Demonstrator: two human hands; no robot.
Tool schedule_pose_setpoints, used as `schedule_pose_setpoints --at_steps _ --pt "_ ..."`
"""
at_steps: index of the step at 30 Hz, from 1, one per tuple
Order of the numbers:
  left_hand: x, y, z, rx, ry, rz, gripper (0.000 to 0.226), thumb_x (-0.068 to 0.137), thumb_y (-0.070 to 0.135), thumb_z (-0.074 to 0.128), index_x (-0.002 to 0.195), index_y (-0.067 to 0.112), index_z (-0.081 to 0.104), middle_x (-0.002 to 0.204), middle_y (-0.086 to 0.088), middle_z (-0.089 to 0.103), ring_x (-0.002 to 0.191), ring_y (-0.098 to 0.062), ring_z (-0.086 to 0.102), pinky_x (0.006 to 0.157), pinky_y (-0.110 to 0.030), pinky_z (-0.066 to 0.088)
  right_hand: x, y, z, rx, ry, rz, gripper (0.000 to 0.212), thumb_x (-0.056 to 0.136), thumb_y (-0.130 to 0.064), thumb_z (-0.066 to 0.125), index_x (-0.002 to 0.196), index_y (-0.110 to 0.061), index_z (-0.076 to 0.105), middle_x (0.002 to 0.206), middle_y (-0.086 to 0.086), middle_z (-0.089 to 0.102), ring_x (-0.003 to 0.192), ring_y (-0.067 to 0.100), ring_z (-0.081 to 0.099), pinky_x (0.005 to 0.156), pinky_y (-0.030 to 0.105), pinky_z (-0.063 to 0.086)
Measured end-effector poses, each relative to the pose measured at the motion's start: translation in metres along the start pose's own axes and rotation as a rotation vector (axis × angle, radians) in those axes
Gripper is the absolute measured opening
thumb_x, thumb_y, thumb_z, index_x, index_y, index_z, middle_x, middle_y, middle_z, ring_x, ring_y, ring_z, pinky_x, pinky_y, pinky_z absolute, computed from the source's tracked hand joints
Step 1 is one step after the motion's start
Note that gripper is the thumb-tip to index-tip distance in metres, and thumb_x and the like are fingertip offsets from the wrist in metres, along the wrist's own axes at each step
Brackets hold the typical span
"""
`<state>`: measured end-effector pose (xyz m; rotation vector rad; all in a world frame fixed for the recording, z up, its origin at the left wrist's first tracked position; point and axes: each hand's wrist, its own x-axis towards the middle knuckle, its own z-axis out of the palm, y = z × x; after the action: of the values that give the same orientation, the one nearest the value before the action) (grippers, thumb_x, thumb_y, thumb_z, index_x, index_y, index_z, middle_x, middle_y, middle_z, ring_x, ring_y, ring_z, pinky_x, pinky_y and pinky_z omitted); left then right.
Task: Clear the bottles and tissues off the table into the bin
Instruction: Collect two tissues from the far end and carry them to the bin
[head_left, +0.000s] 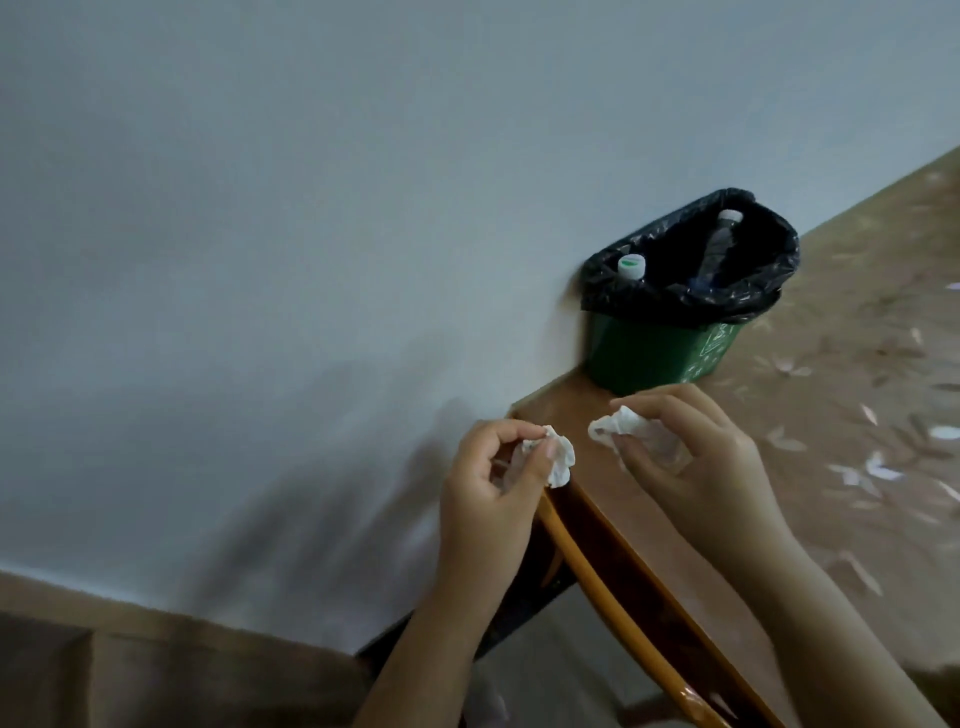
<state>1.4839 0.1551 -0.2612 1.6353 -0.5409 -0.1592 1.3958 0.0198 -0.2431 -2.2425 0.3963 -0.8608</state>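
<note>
A green bin (649, 353) lined with a black bag (623, 291) stands on the table against the wall. Two clear bottles lie inside it: one with a white and green cap (631, 266) at the left, one with a white cap (729, 216) at the back. My left hand (488, 483) pinches a crumpled white tissue (558, 457) just off the table's corner. My right hand (685, 457) holds a second crumpled tissue (615, 423) over the table, in front of the bin. The two hands are a short gap apart.
The table (831, 415) has a brown floral cover and an orange wooden edge (613, 566) running toward me. A pale wall (311, 260) fills the left and top. Brown floor or skirting (156, 660) shows at the lower left.
</note>
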Motion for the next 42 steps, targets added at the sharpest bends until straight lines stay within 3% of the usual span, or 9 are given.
schedule_pose_setpoints --at_steps 4,6,10,14,19,26,31,35,42 --pt "0.057 -0.008 -0.013 -0.008 -0.065 0.041 0.005 0.077 0.03 0.063 0.081 0.027 0.064 0.08 0.009 0.066 0.075 -0.006 0.062 0.065 -0.019 0.049 0.031 0.0 0.025 -0.063 0.073 0.034 0.017 0.076 -0.013 0.067 0.093 -0.016 0.065 0.092 -0.004 0.057 0.085 0.016 0.055 0.067 0.029 0.048" --pt "0.08 -0.012 -0.013 -0.02 -0.103 0.043 0.006 0.079 0.029 0.065 0.083 0.025 0.065 0.082 0.008 0.067 0.078 -0.008 0.063 0.068 -0.024 0.052 0.04 0.005 0.031 -0.099 0.101 0.063 0.022 0.075 -0.007 0.07 0.094 -0.018 0.065 0.092 -0.006 0.057 0.086 0.015 0.055 0.068 0.025 0.045" --pt "0.111 -0.015 0.004 -0.016 -0.213 0.078 0.011 0.084 0.017 0.065 0.085 0.028 0.062 0.085 0.009 0.065 0.079 -0.002 0.061 0.065 -0.01 0.046 0.053 0.018 0.031 -0.155 0.157 0.153 0.025 0.074 -0.004 0.071 0.094 -0.019 0.065 0.091 -0.006 0.058 0.086 0.01 0.055 0.072 0.013 0.04" --pt "0.142 -0.013 0.031 -0.016 -0.291 0.134 0.018 0.084 0.017 0.065 0.084 0.034 0.06 0.084 0.01 0.064 0.077 0.0 0.06 0.063 -0.007 0.043 0.075 0.039 0.021 -0.208 0.236 0.193 0.023 0.074 -0.004 0.072 0.092 -0.017 0.066 0.089 -0.009 0.059 0.082 0.008 0.052 0.072 0.009 0.037" --pt "0.182 -0.008 0.077 -0.001 -0.376 0.172 0.007 0.084 0.024 0.064 0.091 0.026 0.064 0.088 0.009 0.066 0.081 -0.003 0.06 0.065 -0.007 0.044 0.111 0.072 0.001 -0.225 0.329 0.21 0.012 0.076 -0.014 0.069 0.087 -0.017 0.066 0.086 -0.006 0.059 0.078 0.005 0.05 0.07 0.007 0.035" --pt "0.231 -0.007 0.14 0.058 -0.422 0.251 0.009 0.085 0.021 0.064 0.092 0.025 0.062 0.09 0.005 0.065 0.081 -0.005 0.06 0.068 -0.008 0.044 0.154 0.12 -0.024 -0.236 0.325 0.243 0.018 0.076 -0.003 0.07 0.09 -0.015 0.067 0.088 -0.004 0.059 0.079 0.009 0.054 0.066 0.014 0.04" --pt "0.252 -0.011 0.174 0.123 -0.443 0.278 0.01 0.086 0.022 0.063 0.09 0.029 0.058 0.089 0.013 0.06 0.082 -0.003 0.057 0.068 -0.005 0.041 0.18 0.153 -0.037 -0.294 0.297 0.243 0.018 0.077 -0.002 0.069 0.094 -0.008 0.067 0.089 0.002 0.06 0.076 0.013 0.052 0.066 0.006 0.037" --pt "0.264 -0.021 0.193 0.169 -0.48 0.291 0.007 0.086 0.019 0.063 0.092 0.023 0.061 0.092 0.007 0.06 0.086 0.0 0.055 0.07 -0.002 0.038 0.195 0.178 -0.04 -0.31 0.3 0.251 0.017 0.076 -0.002 0.069 0.092 -0.007 0.066 0.089 0.003 0.06 0.078 0.016 0.053 0.067 0.005 0.035" --pt "0.271 -0.039 0.214 0.303 -0.512 0.442 0.011 0.084 0.013 0.065 0.095 0.011 0.063 0.092 0.004 0.057 0.082 -0.006 0.054 0.071 -0.003 0.039 0.202 0.205 -0.032 -0.402 0.283 0.255 0.016 0.076 -0.004 0.07 0.091 -0.005 0.066 0.089 0.009 0.06 0.081 0.026 0.053 0.063 0.031 0.04"
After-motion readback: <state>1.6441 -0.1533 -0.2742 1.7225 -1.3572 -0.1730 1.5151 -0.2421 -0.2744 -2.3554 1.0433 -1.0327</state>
